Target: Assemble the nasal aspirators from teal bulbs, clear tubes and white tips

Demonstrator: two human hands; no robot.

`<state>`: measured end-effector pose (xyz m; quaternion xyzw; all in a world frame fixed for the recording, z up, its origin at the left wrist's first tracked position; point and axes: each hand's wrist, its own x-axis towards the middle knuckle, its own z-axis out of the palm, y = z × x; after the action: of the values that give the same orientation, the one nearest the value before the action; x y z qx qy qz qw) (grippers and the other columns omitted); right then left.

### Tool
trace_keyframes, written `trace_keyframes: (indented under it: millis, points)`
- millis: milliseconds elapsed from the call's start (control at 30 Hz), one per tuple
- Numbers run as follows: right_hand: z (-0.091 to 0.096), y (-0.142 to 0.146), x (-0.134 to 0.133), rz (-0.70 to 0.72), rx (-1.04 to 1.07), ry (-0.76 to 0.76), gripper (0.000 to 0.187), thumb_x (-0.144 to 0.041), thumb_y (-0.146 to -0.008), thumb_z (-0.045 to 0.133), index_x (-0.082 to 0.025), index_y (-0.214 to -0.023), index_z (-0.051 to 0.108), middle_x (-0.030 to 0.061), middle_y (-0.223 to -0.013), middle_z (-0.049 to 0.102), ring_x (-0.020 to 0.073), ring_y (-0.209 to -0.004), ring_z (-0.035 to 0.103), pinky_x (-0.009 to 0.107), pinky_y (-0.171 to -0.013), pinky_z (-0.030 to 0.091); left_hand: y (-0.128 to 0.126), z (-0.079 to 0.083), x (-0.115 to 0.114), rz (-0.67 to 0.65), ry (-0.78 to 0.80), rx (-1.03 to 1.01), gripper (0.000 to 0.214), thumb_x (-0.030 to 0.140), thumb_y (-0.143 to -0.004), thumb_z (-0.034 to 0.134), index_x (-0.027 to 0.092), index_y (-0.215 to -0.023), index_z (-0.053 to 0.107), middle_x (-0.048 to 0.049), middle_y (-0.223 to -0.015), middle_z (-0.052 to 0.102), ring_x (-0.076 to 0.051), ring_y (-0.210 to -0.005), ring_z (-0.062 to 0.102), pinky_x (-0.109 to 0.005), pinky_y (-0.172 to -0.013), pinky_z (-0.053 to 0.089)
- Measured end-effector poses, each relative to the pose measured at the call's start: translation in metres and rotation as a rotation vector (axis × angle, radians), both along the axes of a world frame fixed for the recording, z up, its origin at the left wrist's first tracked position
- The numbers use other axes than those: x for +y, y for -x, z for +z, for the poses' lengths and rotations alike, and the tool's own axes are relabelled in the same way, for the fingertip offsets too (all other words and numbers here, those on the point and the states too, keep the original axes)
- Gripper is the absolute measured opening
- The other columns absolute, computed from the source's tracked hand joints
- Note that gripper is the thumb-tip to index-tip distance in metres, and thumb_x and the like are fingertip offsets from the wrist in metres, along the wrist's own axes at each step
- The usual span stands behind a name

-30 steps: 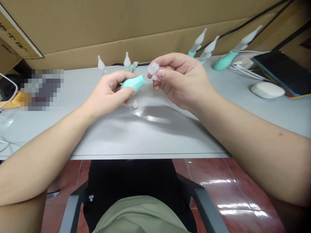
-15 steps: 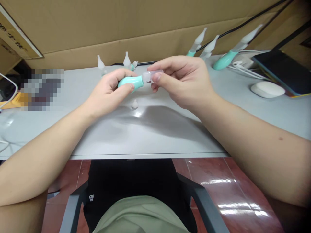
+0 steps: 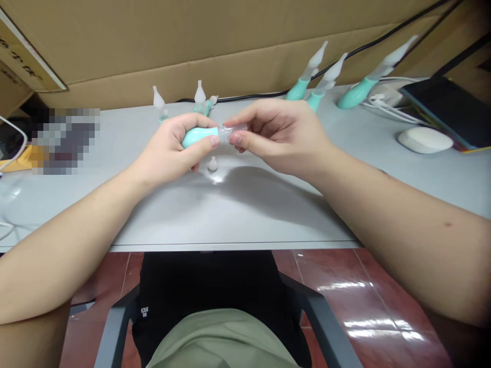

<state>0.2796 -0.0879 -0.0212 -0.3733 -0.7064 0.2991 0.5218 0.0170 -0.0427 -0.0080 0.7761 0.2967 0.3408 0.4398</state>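
My left hand (image 3: 172, 148) is wrapped round a teal rubber bulb (image 3: 196, 135), held just above the grey table (image 3: 230, 204). My right hand (image 3: 280, 134) pinches a small clear plastic connector (image 3: 229, 132) between thumb and forefinger, its end pressed against the bulb's neck. A small clear tip (image 3: 213, 164) lies on the table directly below the two hands.
Three finished teal-and-clear pieces (image 3: 307, 82) lean against the cardboard wall (image 3: 230, 46) at the back right. Loose clear tips (image 3: 200, 93) stand at the back centre. A white mouse (image 3: 425, 139), cables and a dark notebook (image 3: 448, 110) lie at the right.
My right hand has brought the clear connector down and left from a raised position to the bulb's neck. Both hands have drawn together and moved slightly nearer.
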Motion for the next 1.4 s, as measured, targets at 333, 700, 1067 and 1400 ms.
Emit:
trace_keyframes:
  millis: [333,700,1067,1400]
  points:
    - [-0.010,0.007,-0.004,0.007,-0.006,-0.068,0.031,-0.062,-0.110,0.105,-0.033,-0.110,0.096,0.0055,-0.097,0.082,0.0266,-0.084,0.068,0.049,-0.081,0.071,-0.002,-0.004,-0.006,-0.004,0.042,-0.087,0.039,0.053,-0.108,0.106,0.026,-0.114,0.080,-0.0030,-0.100,0.085,-0.022,-0.081,0.086,-0.039,-0.072,0.078]
    - [-0.017,0.014,-0.012,-0.103,-0.121,-0.139,0.016,-0.050,-0.119,0.091,-0.035,-0.120,0.095,0.0063,-0.110,0.090,0.0314,-0.097,0.080,0.053,-0.097,0.076,-0.001,-0.006,-0.005,0.022,0.016,-0.080,0.034,0.051,-0.109,0.103,0.025,-0.120,0.084,-0.0042,-0.107,0.089,-0.024,-0.085,0.090,-0.039,-0.078,0.079]
    - [-0.010,0.013,0.002,0.128,0.060,0.006,0.062,-0.090,-0.099,0.107,-0.032,-0.114,0.092,0.0040,-0.091,0.079,0.0276,-0.083,0.077,0.048,-0.080,0.077,0.006,-0.005,-0.001,-0.053,0.113,-0.095,0.047,0.063,-0.104,0.111,0.025,-0.119,0.088,-0.0052,-0.104,0.092,-0.026,-0.093,0.096,-0.042,-0.092,0.085]
    - [-0.007,0.011,0.006,0.155,0.070,0.039,0.066,-0.092,-0.102,0.103,-0.030,-0.121,0.089,0.0037,-0.097,0.083,0.0278,-0.095,0.083,0.044,-0.091,0.076,0.003,-0.007,0.009,-0.107,0.253,-0.162,0.025,0.036,-0.098,0.111,0.025,-0.112,0.093,-0.0023,-0.095,0.089,-0.023,-0.087,0.092,-0.040,-0.093,0.079]
